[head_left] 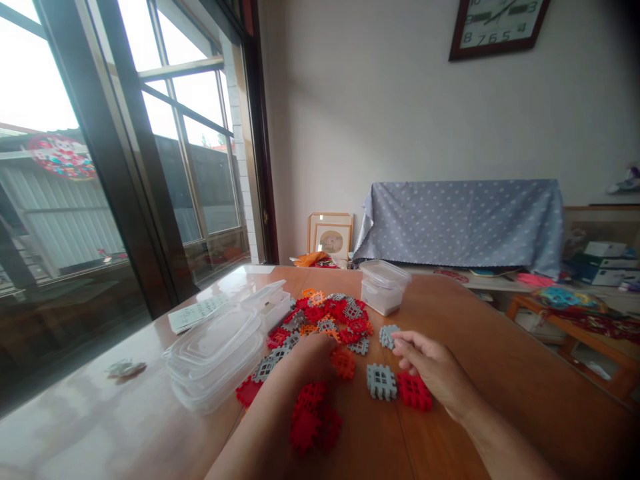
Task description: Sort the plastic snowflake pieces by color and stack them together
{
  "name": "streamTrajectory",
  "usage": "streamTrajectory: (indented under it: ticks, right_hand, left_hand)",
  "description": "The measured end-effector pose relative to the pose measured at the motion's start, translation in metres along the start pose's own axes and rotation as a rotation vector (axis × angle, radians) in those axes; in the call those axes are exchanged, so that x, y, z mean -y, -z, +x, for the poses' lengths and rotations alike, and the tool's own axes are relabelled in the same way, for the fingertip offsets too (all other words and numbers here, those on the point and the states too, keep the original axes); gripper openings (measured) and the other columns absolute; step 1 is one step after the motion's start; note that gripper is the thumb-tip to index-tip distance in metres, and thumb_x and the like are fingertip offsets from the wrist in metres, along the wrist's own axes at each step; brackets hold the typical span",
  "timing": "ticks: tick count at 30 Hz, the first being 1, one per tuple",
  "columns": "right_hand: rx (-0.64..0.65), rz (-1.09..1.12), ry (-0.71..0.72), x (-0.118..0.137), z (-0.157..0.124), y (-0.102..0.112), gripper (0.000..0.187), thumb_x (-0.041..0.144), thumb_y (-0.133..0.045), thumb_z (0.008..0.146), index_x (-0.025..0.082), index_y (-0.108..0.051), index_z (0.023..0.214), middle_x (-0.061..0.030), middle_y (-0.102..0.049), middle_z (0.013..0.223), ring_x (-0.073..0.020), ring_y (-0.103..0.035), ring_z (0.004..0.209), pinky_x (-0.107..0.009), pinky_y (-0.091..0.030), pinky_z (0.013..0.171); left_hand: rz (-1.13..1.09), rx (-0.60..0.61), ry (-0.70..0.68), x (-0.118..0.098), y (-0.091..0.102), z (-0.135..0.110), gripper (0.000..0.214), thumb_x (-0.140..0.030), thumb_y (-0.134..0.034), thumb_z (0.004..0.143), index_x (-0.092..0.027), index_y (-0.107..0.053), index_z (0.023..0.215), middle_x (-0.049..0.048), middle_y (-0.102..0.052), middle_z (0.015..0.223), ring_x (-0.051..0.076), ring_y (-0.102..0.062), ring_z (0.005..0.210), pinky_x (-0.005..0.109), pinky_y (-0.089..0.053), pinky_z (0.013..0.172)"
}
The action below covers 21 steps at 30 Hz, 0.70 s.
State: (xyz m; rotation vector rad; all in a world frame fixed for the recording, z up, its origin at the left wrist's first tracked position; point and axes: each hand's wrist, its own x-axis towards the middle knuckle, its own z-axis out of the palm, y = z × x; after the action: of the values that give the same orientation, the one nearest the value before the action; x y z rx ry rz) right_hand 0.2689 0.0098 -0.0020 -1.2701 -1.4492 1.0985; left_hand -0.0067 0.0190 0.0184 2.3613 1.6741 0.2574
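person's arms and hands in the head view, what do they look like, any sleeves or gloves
The bare, ungloved left hand and bare, ungloved right hand each join a bare, tapering forearm. No sleeves, watch or bracelet show; the left fingers are largely hidden, so rings there cannot be ruled out.
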Motion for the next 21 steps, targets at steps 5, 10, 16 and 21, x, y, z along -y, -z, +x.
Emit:
streamTrajectory:
  ticks: [5, 10, 16, 21]
  right_hand:
    - [-0.052, 0.007, 0.013, 0.010, -0.003, 0.001, 0.058, 0.063, -0.067, 0.076, 0.019, -0.074, 0.112, -0.0077, -0.075, 0.091, -0.0196, -0.065, 0.070, -0.031, -0.049, 0.064]
    - [-0.050, 0.028, 0.015, 0.010, -0.003, 0.002, 0.056, 0.062, -0.069, 0.074, 0.019, -0.075, 0.109, -0.0080, -0.076, 0.088, -0.0194, -0.064, 0.068, -0.031, -0.049, 0.062]
    - [-0.045, 0.026, 0.023, 0.010, -0.003, 0.001, 0.055, 0.062, -0.068, 0.075, 0.019, -0.075, 0.109, -0.0070, -0.075, 0.087, -0.0187, -0.064, 0.067, -0.031, -0.048, 0.063]
    - [-0.038, 0.020, 0.007, 0.009, -0.003, 0.001, 0.056, 0.063, -0.068, 0.075, 0.019, -0.075, 0.109, -0.0070, -0.075, 0.087, -0.0187, -0.063, 0.067, -0.030, -0.048, 0.062]
  left_hand:
    - [0.028, 0.013, -0.036, -0.005, 0.002, -0.001, 0.023, -0.026, -0.074, 0.063, -0.025, -0.074, 0.086, 0.0069, -0.073, 0.087, 0.027, -0.066, 0.082, 0.033, -0.048, 0.073]
    - [0.055, 0.029, -0.080, -0.003, -0.002, 0.001, 0.040, -0.031, -0.075, 0.065, -0.027, -0.074, 0.105, 0.0105, -0.072, 0.107, 0.032, -0.065, 0.101, 0.038, -0.050, 0.086]
    - [0.055, 0.045, -0.080, 0.000, -0.011, 0.006, 0.049, -0.029, -0.076, 0.062, -0.027, -0.070, 0.110, 0.0091, -0.071, 0.113, 0.033, -0.062, 0.106, 0.040, -0.048, 0.092]
    - [-0.079, 0.024, -0.084, 0.000, -0.015, 0.007, 0.038, -0.022, -0.074, 0.059, -0.025, -0.069, 0.097, 0.0113, -0.070, 0.108, 0.035, -0.060, 0.103, 0.044, -0.047, 0.090]
